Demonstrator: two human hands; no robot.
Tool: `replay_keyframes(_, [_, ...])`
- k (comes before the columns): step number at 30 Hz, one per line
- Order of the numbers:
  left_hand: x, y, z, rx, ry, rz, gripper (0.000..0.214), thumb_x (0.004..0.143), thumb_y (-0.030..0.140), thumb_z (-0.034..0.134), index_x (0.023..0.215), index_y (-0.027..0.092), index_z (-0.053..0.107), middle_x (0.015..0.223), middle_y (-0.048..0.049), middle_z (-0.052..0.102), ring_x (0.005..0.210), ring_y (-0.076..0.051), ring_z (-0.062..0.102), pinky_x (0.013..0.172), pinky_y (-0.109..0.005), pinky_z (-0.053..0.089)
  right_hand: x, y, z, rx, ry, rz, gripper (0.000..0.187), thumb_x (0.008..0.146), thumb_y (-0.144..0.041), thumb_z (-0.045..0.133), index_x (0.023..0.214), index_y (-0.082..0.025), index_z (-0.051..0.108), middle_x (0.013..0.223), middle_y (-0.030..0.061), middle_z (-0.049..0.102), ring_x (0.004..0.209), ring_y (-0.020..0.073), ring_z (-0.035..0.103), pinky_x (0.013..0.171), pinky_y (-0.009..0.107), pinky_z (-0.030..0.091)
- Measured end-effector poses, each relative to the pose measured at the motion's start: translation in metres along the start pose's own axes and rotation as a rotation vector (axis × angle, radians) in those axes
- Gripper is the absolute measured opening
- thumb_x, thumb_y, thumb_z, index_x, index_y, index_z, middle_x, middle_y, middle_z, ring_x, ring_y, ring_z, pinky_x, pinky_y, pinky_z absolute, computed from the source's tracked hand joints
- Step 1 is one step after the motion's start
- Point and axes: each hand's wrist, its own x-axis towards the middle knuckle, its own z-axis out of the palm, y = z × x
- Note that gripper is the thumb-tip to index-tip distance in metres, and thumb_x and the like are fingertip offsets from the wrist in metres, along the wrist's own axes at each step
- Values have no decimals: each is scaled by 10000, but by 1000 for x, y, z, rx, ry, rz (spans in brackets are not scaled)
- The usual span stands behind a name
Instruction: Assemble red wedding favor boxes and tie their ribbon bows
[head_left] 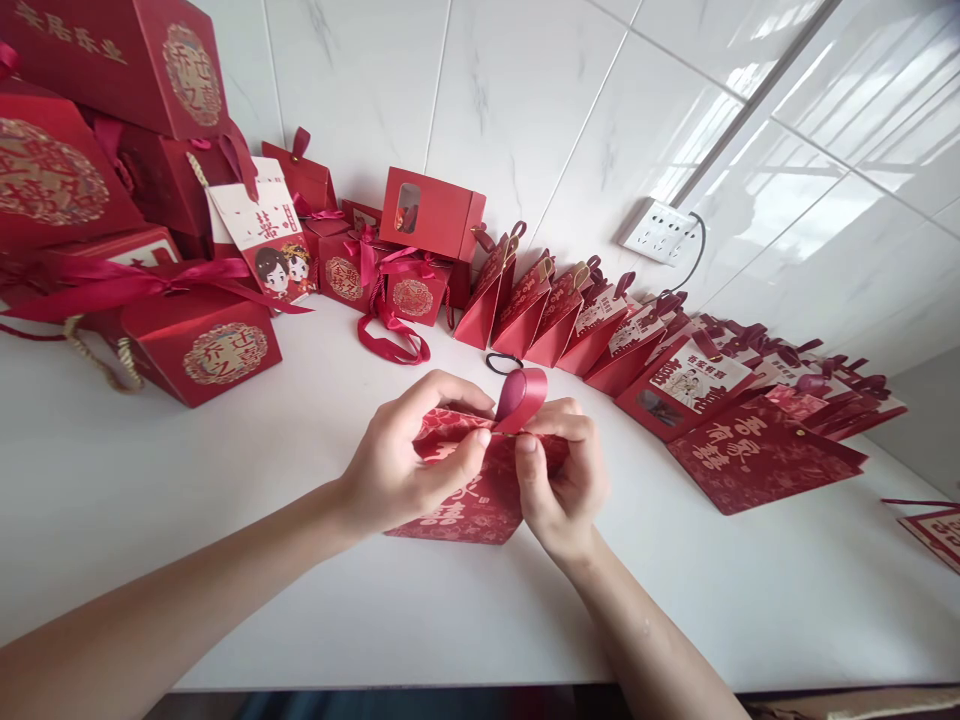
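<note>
A small red patterned paper gift bag (472, 505) stands on the white table (225, 560), just in front of me. My left hand (409, 460) is closed in a pinch on the bag's top edge, thumb against forefinger. My right hand (562, 475) is closed on the other side of the top, fingers curled over it. Between the two hands a red ribbon loop (521, 397) rises from the bag's top. Most of the bag's upper part is hidden behind my fingers.
Large red gift boxes (202, 345) with gold medallions and ribbons are stacked at the left. A row of folded red bags (525, 305) curves along the tiled wall to flat ones (757, 455) on the right. A black hair tie (502, 362) lies behind my hands. A wall socket (660, 232) has a cable plugged in.
</note>
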Motion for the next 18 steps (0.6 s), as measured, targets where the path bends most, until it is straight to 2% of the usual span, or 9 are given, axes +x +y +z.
replay_keyframes(18, [-1, -1, -1, -9, -6, 4, 187, 799, 128, 628, 959, 201, 565, 870, 14, 672, 781, -98, 657, 706, -170, 549, 0, 2, -1, 25, -8, -17, 145, 871, -70, 486, 923, -199, 524, 748, -3, 482, 688, 136, 502, 589, 283, 429])
